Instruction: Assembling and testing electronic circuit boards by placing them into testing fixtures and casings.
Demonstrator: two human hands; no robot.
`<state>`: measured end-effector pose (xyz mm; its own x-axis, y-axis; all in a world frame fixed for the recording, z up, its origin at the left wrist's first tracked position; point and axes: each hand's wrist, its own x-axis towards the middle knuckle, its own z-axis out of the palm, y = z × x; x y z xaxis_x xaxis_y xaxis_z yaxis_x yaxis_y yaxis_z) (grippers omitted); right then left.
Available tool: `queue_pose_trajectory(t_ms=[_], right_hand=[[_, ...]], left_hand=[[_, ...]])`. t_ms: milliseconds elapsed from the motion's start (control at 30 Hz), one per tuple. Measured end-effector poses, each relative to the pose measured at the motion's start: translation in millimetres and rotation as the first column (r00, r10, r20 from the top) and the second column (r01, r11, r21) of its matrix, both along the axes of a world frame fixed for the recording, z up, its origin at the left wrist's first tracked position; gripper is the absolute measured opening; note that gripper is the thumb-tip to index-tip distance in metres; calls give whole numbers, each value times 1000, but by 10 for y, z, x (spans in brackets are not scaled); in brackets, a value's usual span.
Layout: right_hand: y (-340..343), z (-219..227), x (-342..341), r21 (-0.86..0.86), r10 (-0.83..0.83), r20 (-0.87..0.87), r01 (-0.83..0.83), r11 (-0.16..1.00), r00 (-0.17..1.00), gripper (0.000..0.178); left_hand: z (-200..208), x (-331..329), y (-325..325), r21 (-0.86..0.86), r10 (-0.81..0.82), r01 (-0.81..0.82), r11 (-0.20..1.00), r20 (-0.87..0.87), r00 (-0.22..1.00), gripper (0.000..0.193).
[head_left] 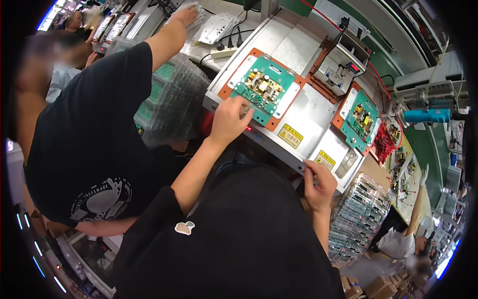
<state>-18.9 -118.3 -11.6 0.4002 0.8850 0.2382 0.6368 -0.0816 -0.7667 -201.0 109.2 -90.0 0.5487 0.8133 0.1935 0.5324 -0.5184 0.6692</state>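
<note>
My left hand [230,122] is at the front edge of the white machine bed [312,110], beside the near corner of a green circuit board fixture [263,85]. Its fingers are bent, and the thumb stands apart from the index finger with nothing visible between them. The fixture sits on an orange-brown frame [275,122] and bears a board [264,87] with yellow and black components. Near a round button on the front panel, my right hand [320,185] is curled closed, with no object showing in it. A second, similar fixture [362,121] lies farther right.
At left a co-worker in a black shirt [94,134] reaches an arm toward white parts [216,28]. Stacked clear trays [172,99] stand between us; more trays [361,219] are at right. A control box [343,67], red wires [383,142] and a blue tool [426,116] lie beyond.
</note>
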Motion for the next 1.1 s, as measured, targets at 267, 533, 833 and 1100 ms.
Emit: queue_pose_trajectory(t_ms=[267, 533, 833, 1100], right_hand=[[21, 159, 0, -59, 14, -59, -18, 998, 998, 17], [1305, 102, 119, -107, 132, 37, -127, 986, 991, 18], [2336, -883, 713, -451, 258, 569, 34, 892, 781, 13], [1987, 217, 55, -72, 143, 578, -124, 990, 803, 13]], left_hand=[[323, -107, 238, 516, -413, 244, 821, 242, 878, 19], [986, 1479, 1594, 660, -411, 136, 739, 281, 867, 16], [669, 441, 462, -112, -51, 151, 982, 610, 790, 14], [227, -877, -310, -777, 191, 296, 556, 466, 864, 59]])
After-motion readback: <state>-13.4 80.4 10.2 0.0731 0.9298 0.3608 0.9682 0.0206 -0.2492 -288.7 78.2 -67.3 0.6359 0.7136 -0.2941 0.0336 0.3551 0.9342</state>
